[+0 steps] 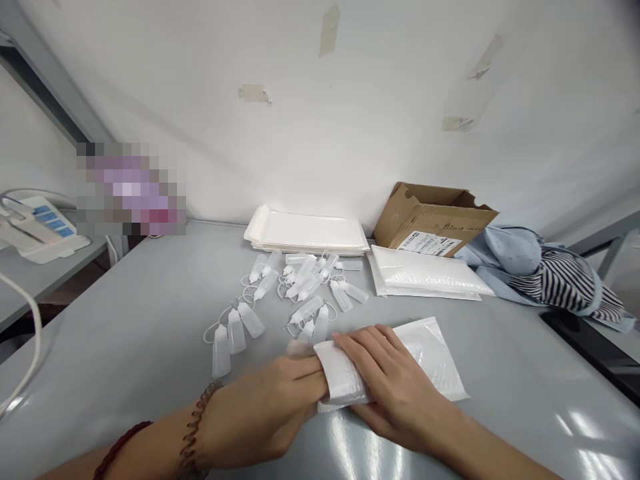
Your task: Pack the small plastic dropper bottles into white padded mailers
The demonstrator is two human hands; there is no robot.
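Observation:
My right hand [387,383] grips a white bubble mailer [433,357], with fingers across its top and the thumb below. My left hand [267,407] reaches into the mailer's left, open end. Its fingertips are hidden inside, and whatever they may hold does not show. Several small translucent squeeze bottles [221,353] with looped cap straps lie beyond my left hand. More of these bottles [305,277] form a loose heap farther back, and the nearest ones sit close to the mailer's mouth.
A stack of flat white mailers [310,232] lies by the wall. To its right are a filled-looking white mailer [427,273] and an open cardboard box [435,220]. Bunched cloth [555,273] and a dark phone-like object [595,350] are at the right. A cable [35,327] hangs at left.

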